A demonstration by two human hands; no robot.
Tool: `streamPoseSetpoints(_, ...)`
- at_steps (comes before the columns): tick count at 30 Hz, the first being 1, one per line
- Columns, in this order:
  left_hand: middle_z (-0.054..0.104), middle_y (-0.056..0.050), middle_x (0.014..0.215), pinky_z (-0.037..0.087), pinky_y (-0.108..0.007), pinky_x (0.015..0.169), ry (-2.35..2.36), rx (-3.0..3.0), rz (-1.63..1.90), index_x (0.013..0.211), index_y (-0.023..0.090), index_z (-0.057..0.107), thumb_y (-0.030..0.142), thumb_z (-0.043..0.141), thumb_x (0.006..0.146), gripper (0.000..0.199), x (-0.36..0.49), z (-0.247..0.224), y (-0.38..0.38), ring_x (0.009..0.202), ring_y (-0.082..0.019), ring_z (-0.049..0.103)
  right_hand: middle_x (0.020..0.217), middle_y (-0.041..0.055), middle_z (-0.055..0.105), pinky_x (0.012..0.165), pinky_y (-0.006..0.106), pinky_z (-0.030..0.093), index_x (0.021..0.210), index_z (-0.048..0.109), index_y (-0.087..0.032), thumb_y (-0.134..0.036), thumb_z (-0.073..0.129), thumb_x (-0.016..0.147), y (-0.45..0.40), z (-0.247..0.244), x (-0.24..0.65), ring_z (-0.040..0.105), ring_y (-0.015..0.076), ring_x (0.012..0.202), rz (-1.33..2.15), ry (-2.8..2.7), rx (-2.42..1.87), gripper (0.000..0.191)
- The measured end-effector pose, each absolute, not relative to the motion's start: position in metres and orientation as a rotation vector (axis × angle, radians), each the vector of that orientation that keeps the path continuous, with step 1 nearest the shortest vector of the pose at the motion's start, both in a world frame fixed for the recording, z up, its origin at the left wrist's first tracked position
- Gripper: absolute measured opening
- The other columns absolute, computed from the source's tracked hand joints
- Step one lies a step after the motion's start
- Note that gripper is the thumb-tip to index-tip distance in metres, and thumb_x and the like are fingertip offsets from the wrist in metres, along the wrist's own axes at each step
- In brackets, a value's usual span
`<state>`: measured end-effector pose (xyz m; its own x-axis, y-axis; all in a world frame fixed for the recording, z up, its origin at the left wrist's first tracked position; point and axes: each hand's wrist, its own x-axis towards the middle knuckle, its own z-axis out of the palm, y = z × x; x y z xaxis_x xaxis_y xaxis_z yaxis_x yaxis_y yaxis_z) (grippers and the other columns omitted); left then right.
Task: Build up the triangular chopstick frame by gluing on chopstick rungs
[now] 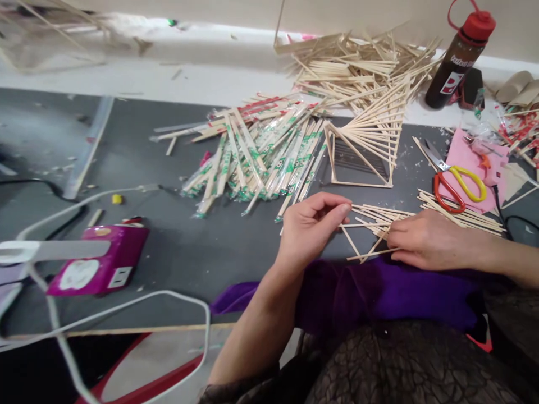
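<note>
My left hand (314, 227) is closed, thumb and forefinger pinched at the left end of a thin wooden stick (362, 225). Palm down, my right hand (429, 241) has its fingers curled over the right side of a small frame of crossed sticks (357, 255); its fingertips are partly hidden. Loose bare sticks (471, 216) lie behind and under the right hand. Just beyond both hands stands a built stick model (362, 183) with a fanned, twisted top. Purple cloth (404, 289) lies below the hands.
Plastic-wrapped chopsticks (256, 151) are heaped left of the model, with a larger pile of bare sticks (353, 67) behind. Scissors (448, 174) rest on pink paper at right. A red-capped bottle (457, 64) stands behind. White cable (160, 293) loops near a magenta box (103, 261).
</note>
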<state>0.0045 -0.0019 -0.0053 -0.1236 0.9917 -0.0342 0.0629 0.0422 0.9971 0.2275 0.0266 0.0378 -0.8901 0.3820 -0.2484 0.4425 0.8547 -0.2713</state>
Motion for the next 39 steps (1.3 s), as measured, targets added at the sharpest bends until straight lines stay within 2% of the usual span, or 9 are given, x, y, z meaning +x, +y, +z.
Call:
streamPoseSetpoints(6,0.069,-0.002,0.064,0.047,-0.02,0.049,1.334,1.197,1.183,0.079,0.016,0.073,0.031,0.07,0.075,0.015,0.005,-0.01,-0.002,0.055,-0.012,0.063,0.083,0.0062,0.066,0.052,0.028,0.027,0.088,0.066,-0.015,-0.011,0.047,0.088,0.012,0.028,0.218,0.059,0.0155,0.063,-0.389,2.69,0.643,0.019)
streamPoseSetpoints(12,0.071,-0.003,0.068,0.049,-0.019,0.049,1.252,1.03,1.275,0.081,0.016,0.074,0.028,0.075,0.071,0.015,0.0,-0.004,-0.004,0.055,-0.011,0.063,0.078,0.0025,0.065,0.059,0.024,0.033,0.084,0.062,-0.017,-0.024,0.047,0.093,0.03,0.06,0.226,0.057,0.0121,0.064,-0.817,2.784,0.857,0.019)
streamPoseSetpoints(14,0.074,-0.005,0.077,0.05,-0.019,0.048,1.152,0.964,1.286,0.09,0.018,0.075,0.024,0.08,0.065,0.026,0.0,-0.001,-0.007,0.057,-0.013,0.065,0.074,0.0008,0.064,0.057,0.023,0.032,0.086,0.061,-0.017,-0.027,0.045,0.095,0.033,0.066,0.222,0.053,0.0109,0.059,-0.917,2.781,0.992,0.021)
streamPoseSetpoints(16,0.074,-0.005,0.078,0.05,-0.019,0.045,1.061,0.924,1.315,0.096,0.021,0.075,0.025,0.081,0.063,0.034,0.002,0.001,-0.01,0.057,-0.014,0.067,0.072,0.0003,0.064,0.055,0.023,0.03,0.088,0.06,-0.017,-0.027,0.045,0.095,0.035,0.067,0.215,0.05,0.0106,0.057,-0.957,2.771,1.035,0.02)
streamPoseSetpoints(20,0.07,-0.004,0.064,0.046,-0.017,0.036,1.014,0.882,1.485,0.077,0.019,0.076,0.032,0.08,0.065,0.018,0.003,0.002,-0.01,0.046,-0.012,0.062,0.079,0.0023,0.067,0.057,0.023,0.03,0.09,0.061,-0.017,-0.026,0.048,0.093,0.04,0.063,0.199,0.053,0.0121,0.063,-0.968,2.793,0.992,0.016)
streamPoseSetpoints(25,0.071,-0.005,0.061,0.045,-0.016,0.034,1.142,0.693,1.603,0.076,0.016,0.075,0.04,0.08,0.063,0.028,-0.004,0.005,-0.001,0.044,-0.012,0.062,0.082,0.0033,0.068,0.061,0.024,0.033,0.088,0.064,-0.016,-0.025,0.047,0.093,0.049,0.067,0.197,0.057,0.013,0.071,-0.918,2.945,1.003,0.02)
streamPoseSetpoints(29,0.071,-0.003,0.062,0.044,-0.012,0.036,1.122,0.556,1.713,0.076,0.016,0.074,0.038,0.084,0.058,0.03,-0.013,0.012,0.003,0.048,-0.01,0.063,0.084,0.0038,0.067,0.064,0.024,0.036,0.088,0.065,-0.016,-0.023,0.045,0.094,0.054,0.074,0.203,0.059,0.0132,0.075,-0.819,3.1,1.041,0.021)
streamPoseSetpoints(34,0.071,-0.003,0.066,0.043,-0.011,0.037,1.08,0.473,1.757,0.079,0.016,0.073,0.037,0.083,0.06,0.03,-0.02,0.013,0.004,0.053,-0.009,0.064,0.072,0.0014,0.066,0.06,0.025,0.036,0.074,0.063,-0.017,-0.023,0.053,0.09,0.051,0.08,0.197,0.057,0.0115,0.064,-0.689,3.206,1.421,0.02)
streamPoseSetpoints(39,0.069,0.0,0.064,0.042,-0.009,0.037,1.002,0.38,1.753,0.076,0.017,0.072,0.037,0.086,0.055,0.031,-0.024,0.015,0.002,0.051,-0.006,0.061,0.066,-0.0016,0.065,0.058,0.024,0.037,0.069,0.062,-0.018,-0.024,0.062,0.085,0.041,0.076,0.188,0.057,0.0102,0.061,-0.834,3.157,1.752,0.017)
